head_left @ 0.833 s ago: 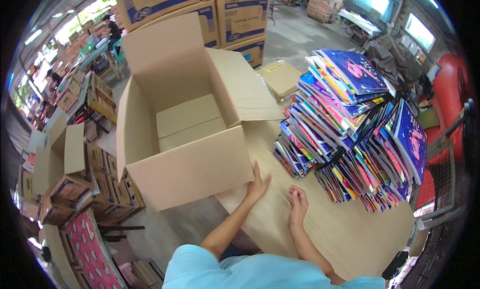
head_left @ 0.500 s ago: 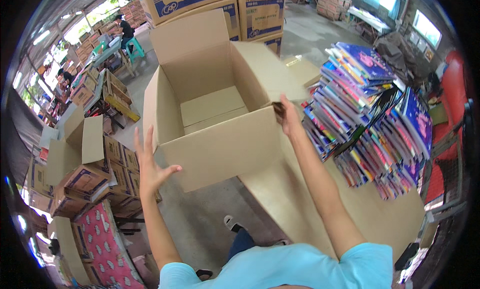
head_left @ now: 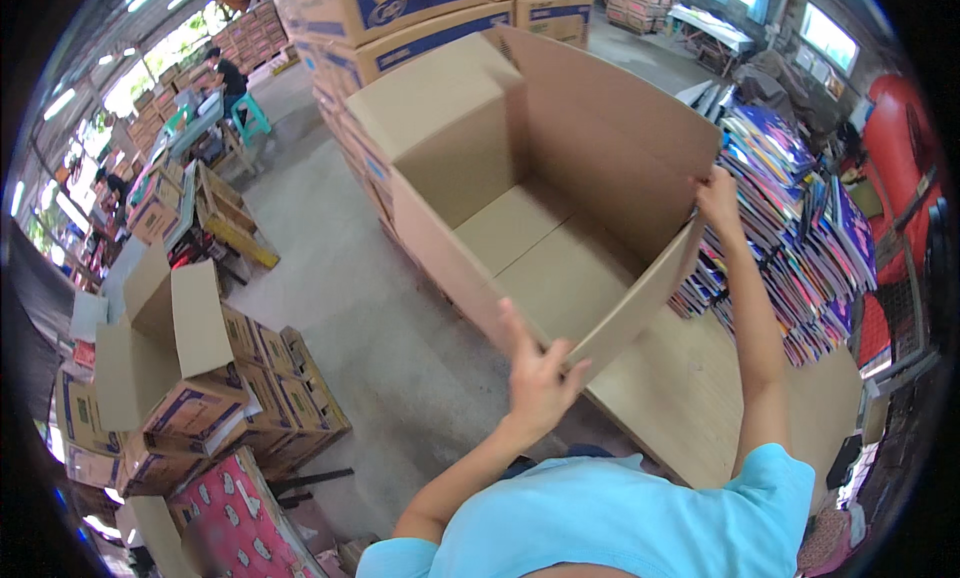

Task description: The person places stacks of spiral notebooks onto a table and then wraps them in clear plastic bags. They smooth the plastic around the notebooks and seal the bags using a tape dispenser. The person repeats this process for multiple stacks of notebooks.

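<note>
A big brown cardboard box stands tilted in front of me, its top open and its inner bottom showing a seam. One flap leans outward on its far left side, while a tall panel rises at the far right. My left hand is at the box's near corner, fingers over the edge and slightly blurred. My right hand grips the upper edge at the box's right corner. Just right of that hand are tall stacks of colourful notebooks on a tan board-topped table.
Stacked printed cartons rise behind the box. More cartons, one an opened carton, stand at the left beside a pink patterned panel. A red chair is at far right. A person sits on a green stool far left.
The box has turned and shifted right, nearer the notebooks, and its right flap no longer spreads outward. My left hand, earlier spread beside the box, has moved right onto its corner.
</note>
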Tool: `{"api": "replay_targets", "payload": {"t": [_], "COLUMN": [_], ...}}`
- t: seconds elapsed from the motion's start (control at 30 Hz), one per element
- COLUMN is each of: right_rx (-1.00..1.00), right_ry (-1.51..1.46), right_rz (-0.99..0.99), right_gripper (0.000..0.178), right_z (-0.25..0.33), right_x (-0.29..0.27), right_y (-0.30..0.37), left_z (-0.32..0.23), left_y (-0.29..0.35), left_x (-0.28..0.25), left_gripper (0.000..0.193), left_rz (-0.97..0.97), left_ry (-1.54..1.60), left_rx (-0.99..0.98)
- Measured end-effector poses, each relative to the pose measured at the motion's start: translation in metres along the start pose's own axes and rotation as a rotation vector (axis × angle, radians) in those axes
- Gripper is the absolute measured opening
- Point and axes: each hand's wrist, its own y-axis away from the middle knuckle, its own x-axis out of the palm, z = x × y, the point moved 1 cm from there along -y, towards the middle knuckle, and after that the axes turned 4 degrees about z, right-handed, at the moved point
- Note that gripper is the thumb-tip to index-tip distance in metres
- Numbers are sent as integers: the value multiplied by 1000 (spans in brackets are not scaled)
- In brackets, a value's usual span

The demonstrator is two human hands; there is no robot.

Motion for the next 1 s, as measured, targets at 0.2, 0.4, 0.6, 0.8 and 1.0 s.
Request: {"api": "replay_targets", "payload": {"t": [0.2,0.4,0.6,0.8,1.0], "right_rx": [-46,-848,-1650,-1978,-2352], "right_ry": [142,171,405,534,283], "right_rz": [-399,-750,-187,533,644], "right_gripper": [64,44,32,39,41], "right_z": [-16,165,415,621,752], "right_x": [24,24,97,283,471], "right_y": [-2,26,-10,-33,-12], "left_z": [6,117,210,330,518], "left_y": [-25,-13,-57,-138,-235], "left_x": [5,-39,-98,-207,-333], "left_gripper": [80,99,99,88,70], "left_rz": [115,357,594,767,409], "left_ry": [-73,190,-140,-75,-159], "left_rx": [86,293,607,498,210]}}
